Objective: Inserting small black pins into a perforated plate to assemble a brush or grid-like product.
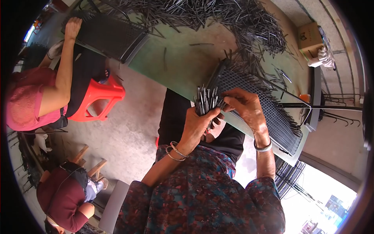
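My left hand (194, 126) is closed around a bundle of thin dark sticks (205, 99), metallic-looking, their ends pointing up and away from me. Close against the bundle's right side, my right hand (247, 107) has its thumb and fingers pinched together. What lies in that pinch is too small to make out. Just beyond my right hand, a long black rack (253, 87) with a honeycomb of small holes lies slanting on the green table (177, 74). Similar sticks poke out along the rack's far edge.
A large heap of loose sticks (249, 23) covers the table's far side. Another person (39, 89) works at a second black rack (109, 35) on the left, beside a red stool (99, 99). Someone else (64, 195) sits lower left. A cardboard box (309, 39) stands far right.
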Tool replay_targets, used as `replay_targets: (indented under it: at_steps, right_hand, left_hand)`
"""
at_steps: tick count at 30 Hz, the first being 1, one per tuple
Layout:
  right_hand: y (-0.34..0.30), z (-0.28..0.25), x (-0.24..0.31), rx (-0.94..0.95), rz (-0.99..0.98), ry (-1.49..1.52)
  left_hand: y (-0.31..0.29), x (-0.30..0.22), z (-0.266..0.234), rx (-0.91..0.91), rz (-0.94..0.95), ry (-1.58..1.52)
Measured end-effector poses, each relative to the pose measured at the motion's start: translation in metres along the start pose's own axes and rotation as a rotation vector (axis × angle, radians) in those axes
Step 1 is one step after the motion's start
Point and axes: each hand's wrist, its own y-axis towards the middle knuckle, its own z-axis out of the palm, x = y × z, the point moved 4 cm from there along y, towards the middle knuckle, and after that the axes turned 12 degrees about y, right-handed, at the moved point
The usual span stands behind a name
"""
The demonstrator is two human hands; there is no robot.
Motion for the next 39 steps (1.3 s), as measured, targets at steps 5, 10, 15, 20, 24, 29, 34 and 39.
replay_targets:
  at_steps: [5,10,15,20,24,29,34,39]
  right_hand:
    - [0.003,0.004,0.005,0.004,0.015,-0.039]
    - [-0.003,-0.007,-0.004,-0.012,0.027,-0.086]
    - [-0.003,-0.004,-0.002,0.029,0.028,-0.085]
    - [0.000,-0.001,0.003,0.083,0.048,-0.079]
    - [-0.002,-0.005,0.003,0.103,0.042,-0.099]
    - [-0.015,-0.011,0.012,-0.036,-0.094,-0.213]
    - [-0.017,-0.022,0.055,-0.382,-0.394,-0.469]
    - [0.000,-0.042,0.048,-0.511,-0.494,-0.247]
  left_hand:
    - [-0.004,0.000,-0.006,-0.037,0.044,0.014]
    - [-0.009,-0.007,-0.005,0.061,-0.005,0.156]
    - [-0.001,0.002,-0.002,0.085,0.024,0.082]
    - [0.005,0.011,-0.003,0.149,0.009,0.067]
    - [0.005,0.014,0.000,0.168,0.007,-0.028]
    - [0.009,0.031,0.002,0.019,-0.068,-0.167]
    - [0.001,0.006,-0.007,-0.008,0.002,-0.369]
    - [-0.004,0.005,0.010,0.148,-0.167,-0.286]
